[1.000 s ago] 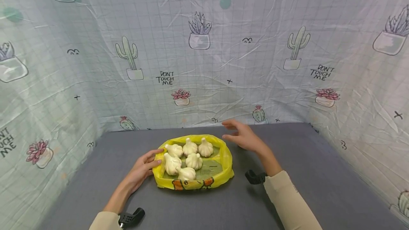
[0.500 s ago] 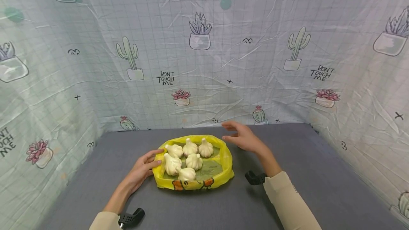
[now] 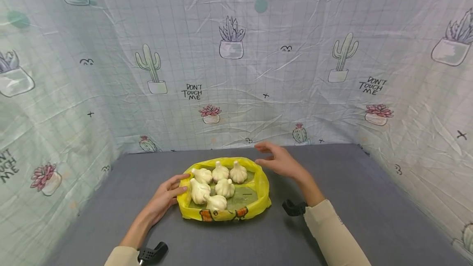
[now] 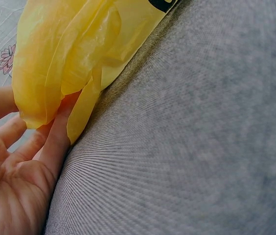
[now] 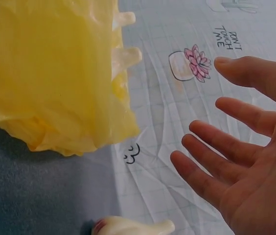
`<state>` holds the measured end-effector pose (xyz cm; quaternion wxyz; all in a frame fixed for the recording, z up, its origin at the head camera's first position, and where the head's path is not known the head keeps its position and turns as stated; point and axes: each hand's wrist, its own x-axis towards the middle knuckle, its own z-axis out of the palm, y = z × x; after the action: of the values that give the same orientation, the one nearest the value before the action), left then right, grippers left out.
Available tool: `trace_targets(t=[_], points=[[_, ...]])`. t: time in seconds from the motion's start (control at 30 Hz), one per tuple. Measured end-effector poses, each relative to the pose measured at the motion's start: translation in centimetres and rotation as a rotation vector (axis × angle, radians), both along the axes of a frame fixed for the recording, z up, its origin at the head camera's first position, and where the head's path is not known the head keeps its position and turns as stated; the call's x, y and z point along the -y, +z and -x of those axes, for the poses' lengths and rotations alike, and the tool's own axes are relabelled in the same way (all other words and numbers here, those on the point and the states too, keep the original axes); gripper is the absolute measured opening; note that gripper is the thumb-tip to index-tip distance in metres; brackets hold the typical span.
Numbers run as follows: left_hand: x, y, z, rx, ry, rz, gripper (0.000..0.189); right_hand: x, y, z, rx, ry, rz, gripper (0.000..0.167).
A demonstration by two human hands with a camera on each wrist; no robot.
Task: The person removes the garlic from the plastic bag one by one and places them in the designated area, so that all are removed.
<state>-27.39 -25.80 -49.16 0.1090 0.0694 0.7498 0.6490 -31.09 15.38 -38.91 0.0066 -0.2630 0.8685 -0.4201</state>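
By the head view, nothing much has shifted this last second, so I'd judge the work paused; six garlic bulbs (image 3: 224, 188) sit in the yellow bag (image 3: 263, 192), between both hands' fingers. At the left wrist, the left hand's (image 4: 20, 186) parted fingers touch the bag. At the right wrist, the right hand's (image 5: 245, 161) spread fingers hold nothing; a loose bulb (image 5: 133, 226) lies apart from them

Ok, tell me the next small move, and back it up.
Probably lower the right hand toward the loose bulb. The right wrist view shows that bulb outside the bag, and the hand's fingers are spread and hold nothing. The left hand touches the bag's left side, and there seems to be room inside at the near right.
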Motion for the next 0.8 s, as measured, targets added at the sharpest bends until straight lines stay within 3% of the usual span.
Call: trace_targets(t=[0.2,0.47,0.8], points=[[0.0,-0.2,0.1,-0.004,-0.003,0.002,0.062,0.7,0.1,0.0,0.015,0.001,-0.009,0.054],[-0.1,-0.2,0.1,0.014,0.028,-0.004,0.059,2.1,0.3,0.5,0.047,0.068,-0.027,0.055],[0.0,-0.1,-0.2,-0.009,-0.025,-0.04,0.063,3.7,0.3,1.8,0.071,0.129,-0.133,0.054]])
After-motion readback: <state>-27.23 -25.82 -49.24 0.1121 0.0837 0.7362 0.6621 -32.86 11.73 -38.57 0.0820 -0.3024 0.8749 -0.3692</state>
